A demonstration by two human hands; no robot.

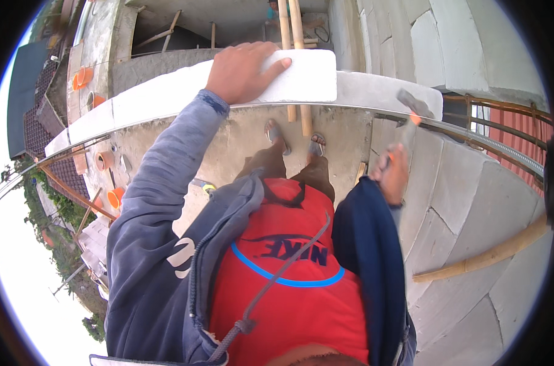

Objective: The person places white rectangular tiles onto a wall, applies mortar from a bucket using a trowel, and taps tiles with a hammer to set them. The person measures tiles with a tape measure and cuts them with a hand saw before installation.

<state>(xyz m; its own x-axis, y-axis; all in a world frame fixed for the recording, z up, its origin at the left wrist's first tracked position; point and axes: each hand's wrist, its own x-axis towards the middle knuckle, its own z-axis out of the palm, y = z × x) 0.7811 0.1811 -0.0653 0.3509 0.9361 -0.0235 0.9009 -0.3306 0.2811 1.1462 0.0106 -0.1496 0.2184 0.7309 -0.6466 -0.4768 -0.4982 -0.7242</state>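
Observation:
My left hand (pixel 240 72) lies on top of a white lightweight block (pixel 310 73) on the wall. Its thumb points right along the block, and its fingers bend over the far edge, where their tips are hidden. My right hand (pixel 391 174) is closed around the handle of a hammer (pixel 405 135), to the right of my body. The hammer's grey head (pixel 414 102) is raised near the right end of another pale block (pixel 380 93), and is smeared by motion. A thin taut string (pixel 356 108) runs along the near side of the blocks.
Bamboo poles (pixel 298 36) stand beyond the wall, with a person (pixel 272 9) partly visible far off. Orange buckets (pixel 115 196) are at the left. A large block wall (pixel 450 183) and a bamboo pole (pixel 484 253) fill the right. My feet (pixel 277 135) are on concrete.

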